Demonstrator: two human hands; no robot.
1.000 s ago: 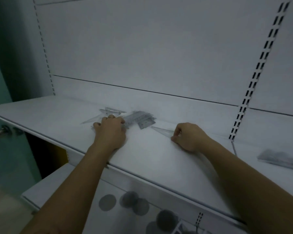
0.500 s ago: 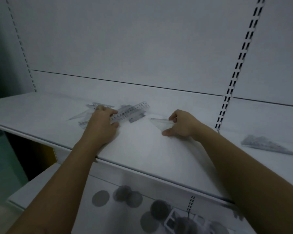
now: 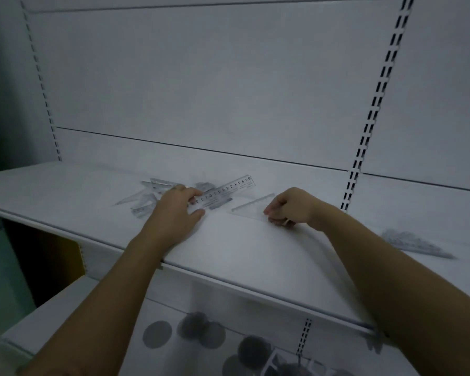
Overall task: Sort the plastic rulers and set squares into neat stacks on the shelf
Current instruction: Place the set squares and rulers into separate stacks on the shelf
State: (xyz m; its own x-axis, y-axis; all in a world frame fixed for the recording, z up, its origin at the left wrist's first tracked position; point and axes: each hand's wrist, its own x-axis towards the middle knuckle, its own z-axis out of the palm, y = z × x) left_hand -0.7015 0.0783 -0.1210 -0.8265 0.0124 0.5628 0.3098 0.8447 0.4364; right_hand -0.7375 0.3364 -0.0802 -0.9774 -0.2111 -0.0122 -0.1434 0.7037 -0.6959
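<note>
Loose pile (image 3: pixel 147 198): clear rulers and set squares are lying mixed on the shelf (image 3: pixel 65 191), touching the left hand's far side.
Left hand (image 3: pixel 174 213): its grip is clamping the ruler (image 3: pixel 228 189) at its near end; the long axis is running back and rightwards.
Set square (image 3: pixel 251 208): it is lying flat between both hands.
Right hand (image 3: pixel 291 206): its grip is pinching the set square's right corner.
Stack (image 3: pixel 415 242): it is sitting well apart to the right, nearer the right hand.
</note>
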